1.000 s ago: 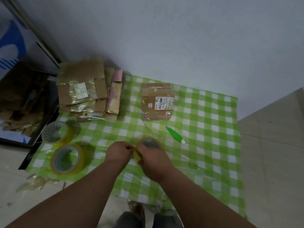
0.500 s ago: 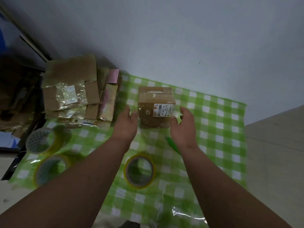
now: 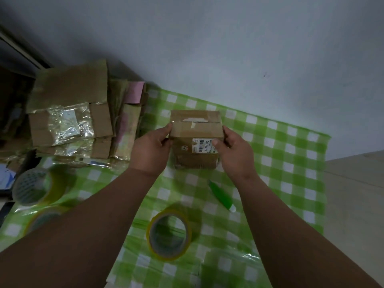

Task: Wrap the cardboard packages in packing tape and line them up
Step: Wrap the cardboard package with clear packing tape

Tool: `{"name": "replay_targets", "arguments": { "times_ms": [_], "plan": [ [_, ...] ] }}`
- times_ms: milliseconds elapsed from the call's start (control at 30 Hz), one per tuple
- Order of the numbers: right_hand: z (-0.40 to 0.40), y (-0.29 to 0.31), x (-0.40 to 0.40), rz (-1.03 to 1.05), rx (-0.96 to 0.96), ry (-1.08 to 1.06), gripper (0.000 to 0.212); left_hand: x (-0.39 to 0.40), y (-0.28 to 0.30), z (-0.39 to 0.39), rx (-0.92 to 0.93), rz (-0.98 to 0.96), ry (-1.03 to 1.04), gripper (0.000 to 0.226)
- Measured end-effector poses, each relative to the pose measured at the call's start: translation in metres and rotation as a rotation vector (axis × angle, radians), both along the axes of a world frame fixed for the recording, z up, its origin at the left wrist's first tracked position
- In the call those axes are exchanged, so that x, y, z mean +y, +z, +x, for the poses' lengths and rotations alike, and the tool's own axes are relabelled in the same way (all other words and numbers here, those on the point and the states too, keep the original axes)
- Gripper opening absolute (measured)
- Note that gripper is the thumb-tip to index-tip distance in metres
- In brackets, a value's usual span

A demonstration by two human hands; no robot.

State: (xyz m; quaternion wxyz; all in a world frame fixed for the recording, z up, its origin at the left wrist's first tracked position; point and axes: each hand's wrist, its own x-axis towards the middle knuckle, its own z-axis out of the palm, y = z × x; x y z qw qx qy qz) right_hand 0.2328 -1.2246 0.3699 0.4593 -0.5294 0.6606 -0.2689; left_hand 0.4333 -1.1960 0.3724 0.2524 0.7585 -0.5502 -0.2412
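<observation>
**Mia:** What are the hands doing?

**Ben:** They hold the box (image 3: 195, 140) between them. The left hand (image 3: 150, 151) grips its left side with bent fingers. The right hand (image 3: 235, 151) grips its right side, with the thumb on the white sticker (image 3: 204, 145). The box sits on the green checked cloth (image 3: 291, 154).

**Mia:** What could go wrong?

**Ben:** I think the box could slip or tip when it is picked up. The hands only squeeze its sides, and it looks shiny where old tape is. The top flaps have a gap, so they might pop open if the squeeze is too hard.

**Mia:** Anything else?

**Ben:** The tape roll (image 3: 168, 233) lies near the arms, between the wrists and the body. An arm could bump it and make it roll away. The green cutter (image 3: 222, 196) lies just under the right wrist. It could get knocked off the cloth, or it could poke the arm.

**Mia:** How many things are there?

**Ben:** One box in the hands. Three tape rolls: the one between the arms, and two more (image 3: 33, 187) far out past the left arm, one partly hidden. One green cutter. One pile of flat cardboard packs (image 3: 68, 113) to the left of the left hand. I cannot count how many packs are in that pile.
</observation>
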Motion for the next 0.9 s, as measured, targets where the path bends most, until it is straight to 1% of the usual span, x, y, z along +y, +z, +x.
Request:
{"name": "replay_targets", "arguments": {
  "times_ms": [67,133,167,233,333,400,467,500,533,567,600,633,667,700,733,767,833,900],
  "plan": [
    [-0.005,0.000,-0.002,0.025,0.021,0.047,0.065,0.001,-0.001,0.003,0.001,0.010,-0.020,0.052],
    [-0.009,-0.001,-0.005,0.063,0.064,0.156,0.083,0.003,-0.003,0.004,0.023,0.062,-0.039,0.063],
    [-0.010,-0.001,-0.007,0.068,0.100,0.217,0.086,0.002,-0.004,0.004,0.033,0.090,-0.052,0.070],
    [-0.011,-0.001,-0.011,0.074,0.163,0.288,0.084,-0.003,-0.004,0.004,0.009,0.129,-0.080,0.076],
    [-0.009,0.002,-0.014,0.078,0.180,0.322,0.079,-0.015,-0.002,0.006,-0.055,0.178,-0.123,0.079],
    [-0.007,0.004,-0.015,0.080,0.194,0.337,0.076,-0.019,-0.002,0.007,-0.033,0.211,-0.111,0.082],
    [-0.005,0.009,-0.015,0.080,0.164,0.333,0.065,-0.018,-0.003,0.007,0.033,0.250,-0.072,0.087],
    [-0.004,0.011,-0.015,0.103,0.091,0.290,0.055,-0.018,-0.003,0.006,0.064,0.252,-0.048,0.085],
    [-0.004,0.013,-0.015,0.130,-0.021,0.220,0.045,-0.019,-0.003,0.005,0.109,0.241,-0.008,0.080],
    [-0.003,0.014,-0.015,0.161,-0.111,0.158,0.041,-0.022,-0.003,0.003,0.191,0.226,0.060,0.072],
    [-0.002,0.014,-0.016,0.182,-0.176,0.103,0.046,-0.026,-0.001,0.000,0.315,0.224,0.148,0.064],
    [0.000,0.014,-0.017,0.193,-0.175,0.086,0.059,-0.031,0.000,-0.005,0.457,0.235,0.230,0.055],
    [0.003,0.013,-0.018,0.193,-0.156,0.100,0.066,-0.035,0.000,-0.010,0.570,0.247,0.279,0.044],
    [0.006,0.012,-0.020,0.166,-0.082,0.142,0.065,-0.037,0.001,-0.017,0.629,0.258,0.288,0.038],
    [0.009,0.009,-0.021,0.125,-0.019,0.173,0.059,-0.038,0.000,-0.023,0.654,0.264,0.278,0.040],
    [0.013,0.008,-0.020,0.096,0.019,0.185,0.055,-0.038,-0.002,-0.028,0.672,0.267,0.266,0.049],
    [0.015,0.005,-0.016,0.078,-0.001,0.184,0.055,-0.037,-0.008,-0.032,0.700,0.303,0.255,0.064],
    [0.013,0.002,-0.011,0.100,-0.052,0.201,0.060,-0.034,-0.012,-0.031,0.727,0.334,0.254,0.063]
  ]
}}
